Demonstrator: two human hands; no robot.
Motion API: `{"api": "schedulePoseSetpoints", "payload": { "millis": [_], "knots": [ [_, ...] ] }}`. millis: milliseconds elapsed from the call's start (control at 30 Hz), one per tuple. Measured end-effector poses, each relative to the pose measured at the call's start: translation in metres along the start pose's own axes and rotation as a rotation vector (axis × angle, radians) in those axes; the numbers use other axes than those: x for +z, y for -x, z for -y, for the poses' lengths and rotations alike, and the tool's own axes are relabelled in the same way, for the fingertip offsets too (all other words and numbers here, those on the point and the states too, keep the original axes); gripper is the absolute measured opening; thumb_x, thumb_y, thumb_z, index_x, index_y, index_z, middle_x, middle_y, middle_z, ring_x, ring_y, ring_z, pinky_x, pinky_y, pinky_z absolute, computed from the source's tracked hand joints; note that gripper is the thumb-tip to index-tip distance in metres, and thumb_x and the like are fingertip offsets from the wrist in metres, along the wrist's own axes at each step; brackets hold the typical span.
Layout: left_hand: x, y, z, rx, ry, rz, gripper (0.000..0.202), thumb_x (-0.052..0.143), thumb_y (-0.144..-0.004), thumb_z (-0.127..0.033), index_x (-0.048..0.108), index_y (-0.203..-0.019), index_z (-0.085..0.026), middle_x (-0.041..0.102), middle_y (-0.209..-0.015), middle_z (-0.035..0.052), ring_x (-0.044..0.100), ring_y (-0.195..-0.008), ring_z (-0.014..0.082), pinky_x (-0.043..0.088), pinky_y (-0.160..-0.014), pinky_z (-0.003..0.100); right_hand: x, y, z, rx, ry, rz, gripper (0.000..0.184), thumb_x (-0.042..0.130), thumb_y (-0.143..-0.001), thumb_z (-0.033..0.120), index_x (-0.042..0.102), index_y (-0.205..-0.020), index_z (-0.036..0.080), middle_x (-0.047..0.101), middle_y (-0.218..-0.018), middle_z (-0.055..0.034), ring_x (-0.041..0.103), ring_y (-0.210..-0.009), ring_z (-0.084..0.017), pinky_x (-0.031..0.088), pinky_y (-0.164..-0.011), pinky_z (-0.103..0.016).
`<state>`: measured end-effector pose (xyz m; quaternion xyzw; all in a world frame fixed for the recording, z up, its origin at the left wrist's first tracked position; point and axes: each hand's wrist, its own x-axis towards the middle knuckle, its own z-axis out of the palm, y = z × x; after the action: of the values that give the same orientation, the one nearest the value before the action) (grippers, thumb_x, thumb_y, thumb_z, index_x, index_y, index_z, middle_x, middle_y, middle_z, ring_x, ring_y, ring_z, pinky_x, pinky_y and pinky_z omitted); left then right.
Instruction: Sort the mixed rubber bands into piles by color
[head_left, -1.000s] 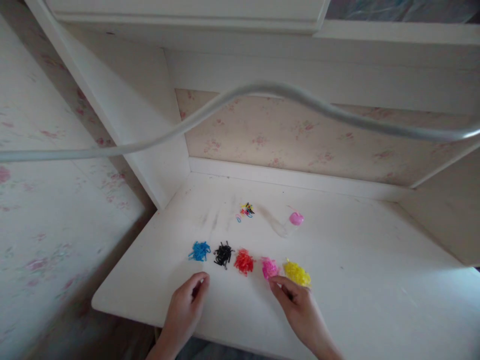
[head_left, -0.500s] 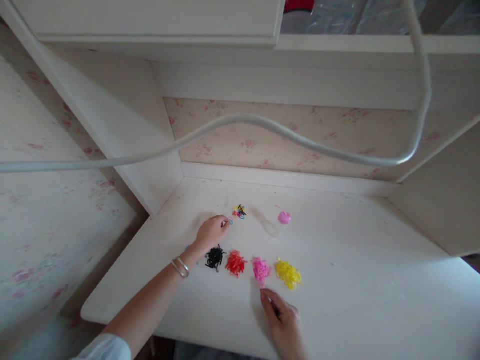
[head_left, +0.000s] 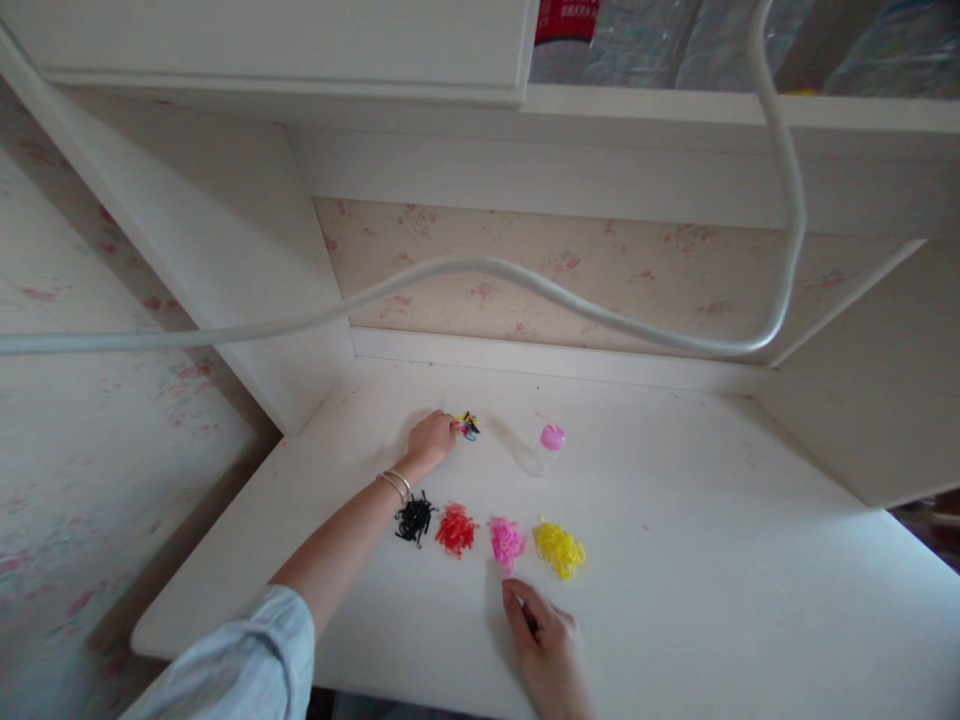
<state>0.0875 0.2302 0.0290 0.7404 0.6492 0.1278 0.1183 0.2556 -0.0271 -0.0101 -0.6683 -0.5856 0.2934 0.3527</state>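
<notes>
My left hand (head_left: 432, 440), with bracelets at the wrist, reaches across the white desk. Its fingers are pinched together at a small mixed heap of coloured rubber bands (head_left: 469, 427), apparently on a few of them. My right hand (head_left: 544, 635) is closed in a pinch just in front of the pile of pink rubber bands (head_left: 507, 542); whatever is between its fingertips is too small to make out. In the same row lie piles of black bands (head_left: 414, 518), red bands (head_left: 456, 530) and yellow bands (head_left: 559, 548). The left forearm passes beside the black pile.
A clear container with a pink lid (head_left: 553, 437) lies behind the piles. A pale cable (head_left: 480, 265) crosses in front of the view. Above the desk (head_left: 675, 600) hangs a cupboard (head_left: 285, 50); side panels (head_left: 847, 400) close both ends.
My left hand has moved forward and right to the mixed heap; small loops showed at its fingertips before. My right hand stays by the pink pile. The camera view has shifted slightly.
</notes>
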Motion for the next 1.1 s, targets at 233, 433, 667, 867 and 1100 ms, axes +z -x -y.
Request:
{"api": "schedulePoseSetpoints", "payload": {
  "millis": [233, 433, 667, 867, 1100],
  "knots": [
    [-0.012, 0.008, 0.008, -0.013, 0.026, -0.047, 0.034, 0.040, -0.091, -0.037, 0.070, -0.098, -0.021, 0.065, -0.102, 0.0065, 0.062, -0.089, 0.0163, 0.044, -0.078, 0.024, -0.003, 0.001, 0.004, -0.010, -0.015, 0.010, 0.048, 0.037, -0.090, 0.053, 0.072, -0.094, 0.020, 0.071, -0.075, -0.0063, 0.062, -0.057, -0.015, 0.046, -0.056, -0.020],
    [-0.035, 0.043, 0.005, 0.076, 0.091, -0.054, 0.030, 0.044, -0.090, -0.036, 0.070, -0.095, -0.021, 0.066, -0.097, 0.0046, 0.061, -0.087, 0.0145, 0.043, -0.081, 0.023, -0.005, 0.003, 0.003, -0.018, -0.011, 0.032, 0.044, 0.039, -0.091, 0.050, 0.072, -0.095, 0.021, 0.070, -0.073, -0.0043, 0.062, -0.057, -0.014, 0.045, -0.056, -0.019],
    [-0.045, 0.137, -0.009, 0.224, 0.208, -0.033, 0.030, 0.041, -0.092, -0.037, 0.069, -0.096, -0.024, 0.065, -0.090, 0.0028, 0.060, -0.075, 0.0117, 0.045, -0.074, 0.022, -0.003, 0.003, 0.001, -0.009, 0.009, 0.047, 0.044, 0.040, -0.091, 0.051, 0.072, -0.094, 0.021, 0.070, -0.070, -0.0041, 0.061, -0.056, -0.014, 0.044, -0.055, -0.019],
    [-0.024, 0.177, -0.011, 0.172, 0.087, -0.045, 0.029, 0.038, -0.094, -0.033, 0.067, -0.094, -0.026, 0.064, -0.090, 0.0023, 0.063, -0.077, 0.0129, 0.045, -0.068, 0.022, -0.002, 0.003, 0.001, -0.018, 0.007, 0.067, 0.040, 0.040, -0.092, 0.048, 0.071, -0.097, 0.023, 0.071, -0.074, -0.0032, 0.063, -0.059, -0.013, 0.044, -0.057, -0.018],
    [-0.011, 0.179, -0.008, 0.161, 0.000, -0.079, 0.026, 0.040, -0.093, -0.028, 0.065, -0.097, -0.028, 0.064, -0.092, 0.0005, 0.063, -0.071, 0.0118, 0.044, -0.060, 0.022, -0.001, 0.003, 0.000, -0.045, 0.016, 0.050, 0.040, 0.039, -0.093, 0.046, 0.071, -0.096, 0.022, 0.070, -0.073, -0.0024, 0.062, -0.058, -0.013, 0.044, -0.055, -0.018]
  ]
}}
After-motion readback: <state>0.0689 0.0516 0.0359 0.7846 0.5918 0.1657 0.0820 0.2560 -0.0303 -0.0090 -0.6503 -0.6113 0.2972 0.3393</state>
